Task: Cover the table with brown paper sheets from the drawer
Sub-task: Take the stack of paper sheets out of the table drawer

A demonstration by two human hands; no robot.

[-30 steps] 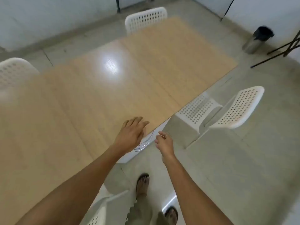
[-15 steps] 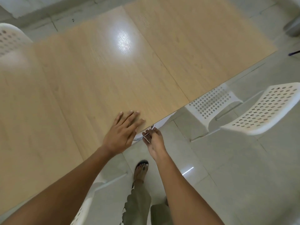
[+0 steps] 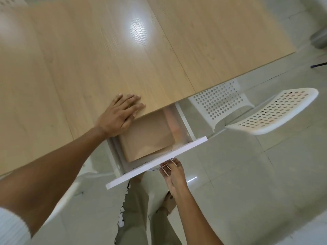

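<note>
The brown paper sheets (image 3: 147,137) are seen lying flat as a stack inside the drawer (image 3: 184,121), which is pulled out from under the near edge of the table (image 3: 106,55). None of the paper is laid on the tabletop yet. The wire handle (image 3: 159,167) on the white drawer front (image 3: 157,160) is hooked by the curled fingers of the right hand (image 3: 172,174). The left hand (image 3: 118,115) is laid flat on the table edge with fingers straight, nothing being held.

Several risks can be judged from here. If the drawer is drawn much further, it may be tipped or pulled off its runners, and the stack spilled onto the floor. The top sheets could be creased or torn if grabbed at one corner only. The white perforated chair (image 3: 265,110) just beside the drawer could be knocked.
</note>
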